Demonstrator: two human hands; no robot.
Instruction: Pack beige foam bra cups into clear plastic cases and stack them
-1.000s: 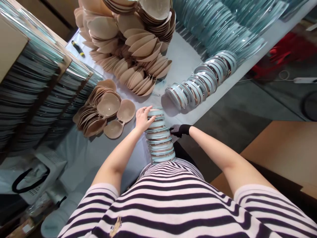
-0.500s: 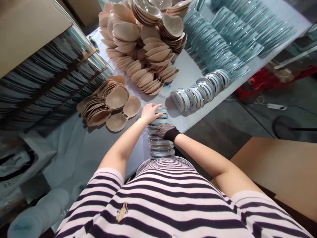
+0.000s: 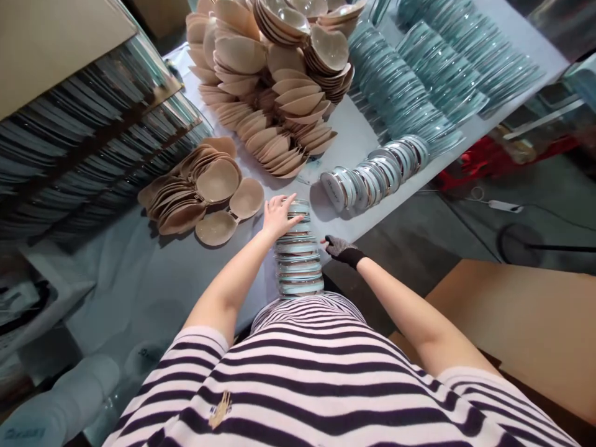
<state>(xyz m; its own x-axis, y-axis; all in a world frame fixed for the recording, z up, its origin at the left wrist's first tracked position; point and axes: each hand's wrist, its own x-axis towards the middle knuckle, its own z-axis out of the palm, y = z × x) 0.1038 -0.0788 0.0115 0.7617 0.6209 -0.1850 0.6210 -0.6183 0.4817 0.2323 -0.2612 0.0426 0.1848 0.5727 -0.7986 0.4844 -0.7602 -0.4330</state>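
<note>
A row of round clear cases with silvery rims runs along the table edge in front of my body. My bare left hand lies against the far end of this row, thumb and fingers spread over the cases. To the right of the row, apart from it, hovers my right hand in a striped glove with a dark cuff. Its bare fingertips are slightly curled and apart, with nothing visible in them. Beside my left hand, a joined pair of beige bra cups lies flat on the table.
Nested beige cups lie left, below a large pile of cups. Another row of round cases lies right, before rows of clear teal-tinted shells. A loaded box stands left; cardboard is at lower right.
My right hand has left the row of cases and moved right, off its side. My left hand stays at the far end, having shifted slightly left.
</note>
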